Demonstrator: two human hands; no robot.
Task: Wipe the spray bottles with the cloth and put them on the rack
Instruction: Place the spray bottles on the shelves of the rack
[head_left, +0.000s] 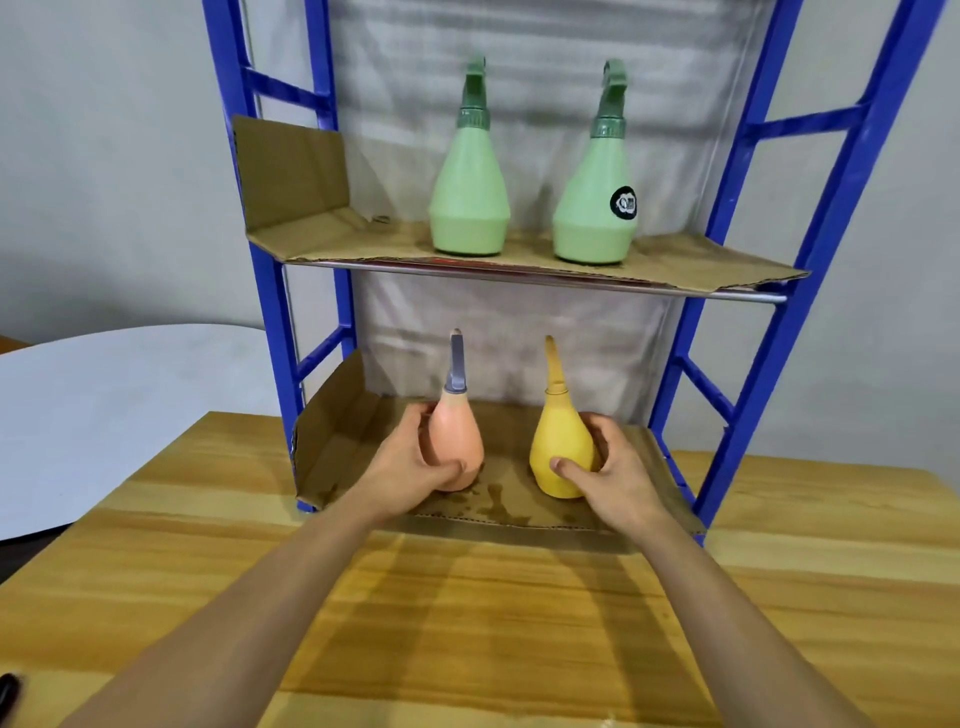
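Note:
My left hand (410, 465) is wrapped around a pink pear-shaped spray bottle (457, 436) with a grey nozzle, standing on the lower cardboard-lined shelf (358, 441) of the blue rack (270, 291). A yellow pear-shaped spray bottle (561, 441) stands to its right on the same shelf, gripped by my right hand (613, 470). Two green spray bottles, one on the left (469, 202) and one on the right (595, 208), stand upright on the upper cardboard shelf (675, 260). No cloth is in view.
The rack stands on a wooden table (467, 623). A white round tabletop (114, 410) lies to the left. Dark wet stains (493, 499) mark the lower cardboard between the two bottles. A dark object (8, 691) shows at the bottom left edge.

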